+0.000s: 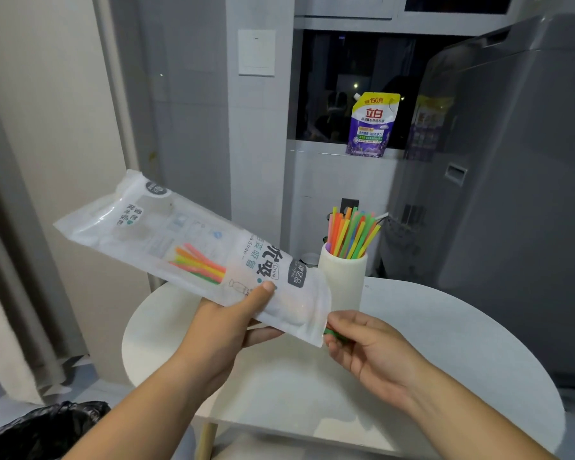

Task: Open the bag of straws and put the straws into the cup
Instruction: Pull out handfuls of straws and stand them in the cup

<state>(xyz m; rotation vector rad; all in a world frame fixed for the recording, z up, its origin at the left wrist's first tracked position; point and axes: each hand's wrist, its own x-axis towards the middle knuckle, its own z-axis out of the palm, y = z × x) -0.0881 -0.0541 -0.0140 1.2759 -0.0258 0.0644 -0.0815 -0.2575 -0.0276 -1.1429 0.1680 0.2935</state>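
The bag [186, 240] is translucent white with teal and dark lettering, the straws [352, 232] in the plain cream cup [344, 280] are neon orange, green, yellow and pink, the table [445, 343] is white, and the detergent pouch [372, 126] is purple and yellow

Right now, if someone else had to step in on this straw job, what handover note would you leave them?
Left hand: grips the straw bag near its open end, held tilted above the table.
Right hand: pinching a green straw just at the bag's mouth.
Cup: upright on the table behind the bag, already holding many coloured straws.
Done: bag opened, most straws in the cup.
Left: a few straws still show inside the bag; pull them out and put them in the cup.
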